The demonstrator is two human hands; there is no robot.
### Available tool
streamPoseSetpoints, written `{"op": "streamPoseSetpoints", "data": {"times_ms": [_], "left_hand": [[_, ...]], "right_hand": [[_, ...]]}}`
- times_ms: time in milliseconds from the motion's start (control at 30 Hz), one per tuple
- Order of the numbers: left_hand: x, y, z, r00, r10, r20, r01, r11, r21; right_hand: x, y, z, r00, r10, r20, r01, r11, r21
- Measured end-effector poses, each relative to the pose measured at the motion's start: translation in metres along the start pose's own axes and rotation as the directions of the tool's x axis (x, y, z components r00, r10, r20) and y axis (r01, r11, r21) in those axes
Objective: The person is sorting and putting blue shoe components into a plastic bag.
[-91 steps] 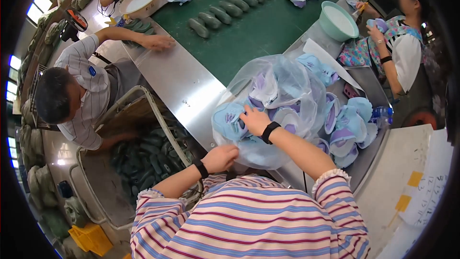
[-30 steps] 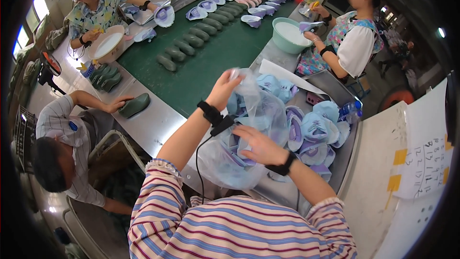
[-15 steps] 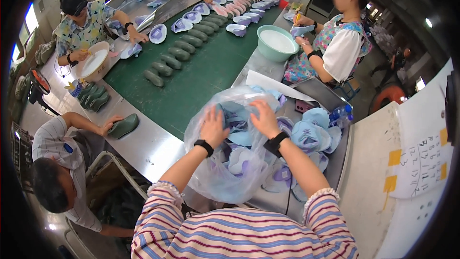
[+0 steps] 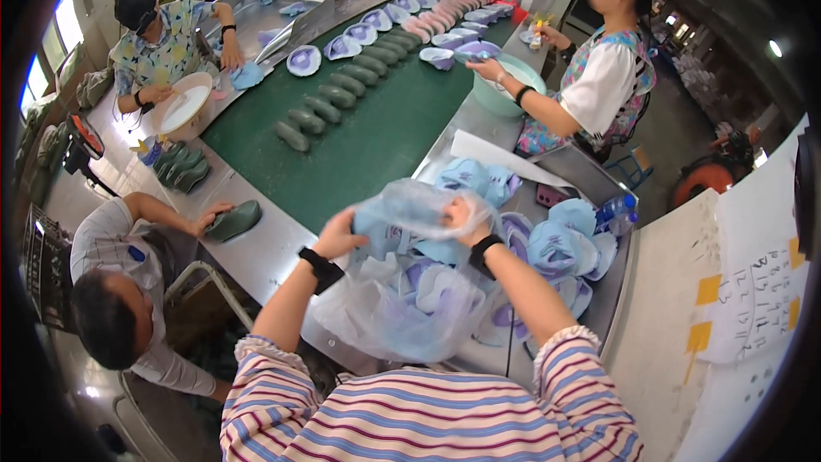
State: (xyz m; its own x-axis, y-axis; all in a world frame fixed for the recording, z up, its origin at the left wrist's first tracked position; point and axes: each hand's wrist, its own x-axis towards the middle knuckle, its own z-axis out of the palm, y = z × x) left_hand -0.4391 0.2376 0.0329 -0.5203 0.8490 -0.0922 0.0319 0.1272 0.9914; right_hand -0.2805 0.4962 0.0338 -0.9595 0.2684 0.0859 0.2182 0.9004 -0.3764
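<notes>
A clear plastic bag (image 4: 351, 321) full of light-blue shoe uppers (image 4: 432, 287) with purple linings lies in front of me, partly on a metal tray. My left hand (image 4: 339, 235) is closed on the left side of the bag's mouth. On the other side, my right hand (image 4: 464, 218) grips a bunched fold of the film, its fingers partly behind the plastic. The film stretches between both hands, over some of the uppers. Beside the bag, more blue uppers (image 4: 552, 244) are heaped on the tray.
A green conveyor belt (image 4: 256, 158) carries rows of dark green shoe lasts (image 4: 323, 109) and uppers. Co-workers sit on both sides; one at right holds an upper over a green basin (image 4: 505, 103). At left, a hand rests on a green last (image 4: 235, 221).
My hands were spread over the uppers in the bag's mouth; now they grip its film and have drawn it up and across. The right co-worker's upper has moved toward the belt.
</notes>
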Motion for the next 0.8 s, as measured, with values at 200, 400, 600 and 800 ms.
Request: {"op": "streamPoseSetpoints", "data": {"times_ms": [200,400,600,800], "left_hand": [[-0.051,0.089,-0.058,0.998,0.061,-0.012,-0.061,0.995,-0.085],[-0.063,0.090,-0.052,0.970,0.107,-0.216,-0.154,0.964,-0.215],[-0.080,0.128,-0.024,0.990,0.075,0.122,-0.035,0.952,-0.303],[-0.063,0.158,0.042,0.910,0.092,0.405,-0.022,0.985,-0.173]], "right_hand": [[0.012,-0.025,-0.084,0.966,-0.065,-0.249,0.173,0.880,0.442],[-0.032,-0.046,-0.140,0.979,-0.018,0.204,-0.185,0.354,0.917],[-0.098,-0.037,-0.140,0.945,-0.121,0.305,-0.310,-0.033,0.950],[-0.108,-0.078,-0.145,0.903,-0.429,-0.032,0.140,0.224,0.965]]}}
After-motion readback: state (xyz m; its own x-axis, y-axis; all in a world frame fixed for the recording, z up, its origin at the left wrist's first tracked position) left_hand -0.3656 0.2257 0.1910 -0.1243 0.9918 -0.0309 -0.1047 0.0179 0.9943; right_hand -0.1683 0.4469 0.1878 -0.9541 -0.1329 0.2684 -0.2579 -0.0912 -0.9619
